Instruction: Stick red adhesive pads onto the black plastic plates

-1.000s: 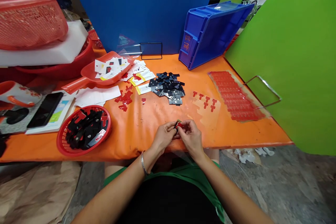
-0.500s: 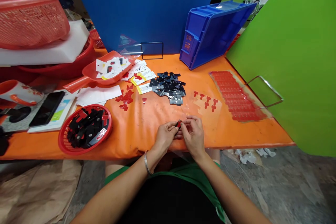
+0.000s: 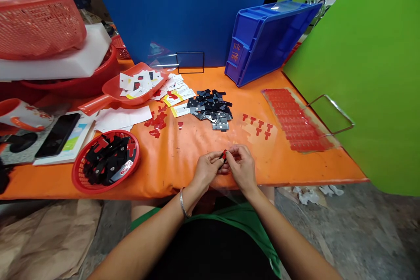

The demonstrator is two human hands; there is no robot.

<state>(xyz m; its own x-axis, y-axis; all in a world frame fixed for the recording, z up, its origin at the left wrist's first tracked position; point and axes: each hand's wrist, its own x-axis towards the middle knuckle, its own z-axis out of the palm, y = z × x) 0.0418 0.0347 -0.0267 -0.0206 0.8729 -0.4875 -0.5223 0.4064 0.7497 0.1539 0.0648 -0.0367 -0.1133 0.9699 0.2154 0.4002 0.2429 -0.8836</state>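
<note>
My left hand (image 3: 206,169) and my right hand (image 3: 242,167) meet over the near edge of the orange table (image 3: 183,148). Together they pinch a small red and black piece (image 3: 223,155) between thumbs and fingertips. A pile of black flat pieces (image 3: 210,108) lies beyond the hands. Several loose red T-shaped stickers (image 3: 257,124) sit on a clear sheet to the right of the pile. A round red basket (image 3: 106,161) at the left holds black pieces with red stickers on them.
A sheet of red stickers (image 3: 295,119) lies at the right by a green panel (image 3: 367,65). A blue crate (image 3: 265,39) leans at the back. At the left are a red scoop (image 3: 124,94) with white backing papers, a phone (image 3: 57,135), a mug (image 3: 22,116) and stacked red baskets (image 3: 39,22).
Both hands have stayed close together on the small piece, with the fingers shifting slightly around it. Nothing else on the table has moved.
</note>
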